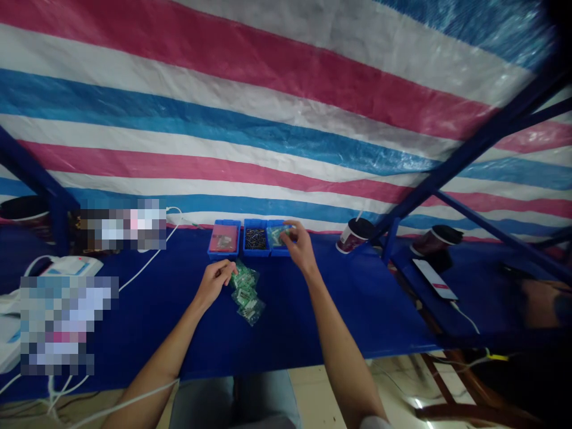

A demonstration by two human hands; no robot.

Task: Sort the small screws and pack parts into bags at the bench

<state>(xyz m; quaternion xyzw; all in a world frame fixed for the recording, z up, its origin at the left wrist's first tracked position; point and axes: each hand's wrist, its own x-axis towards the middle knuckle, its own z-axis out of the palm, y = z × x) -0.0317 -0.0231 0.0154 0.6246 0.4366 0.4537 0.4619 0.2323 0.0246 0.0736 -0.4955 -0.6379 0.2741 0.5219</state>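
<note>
a striped tarp (286,107) in pink, white and blue hung behind the blue surface (366,310) and filled most of the view. three small blue bins (256,238) stood in a row at the back edge of the surface, and everything else is placed from them. the left bin held something pink, the middle one dark small parts, and the right one a clear bag. a paper cup (355,235) with a dark lid stood to the right of the bins, well apart. a white cable (147,262) ran across the surface to the left of the bins. just in front of the bins lay a short line of clear bags (246,294) with green parts inside. the left hand (215,281) rested in front of the bins, its grip curled narrow and touching the nearest bag. the right hand (298,245) was at the right bin, its grip pinching a small clear bag (277,235) over that bin.
</note>
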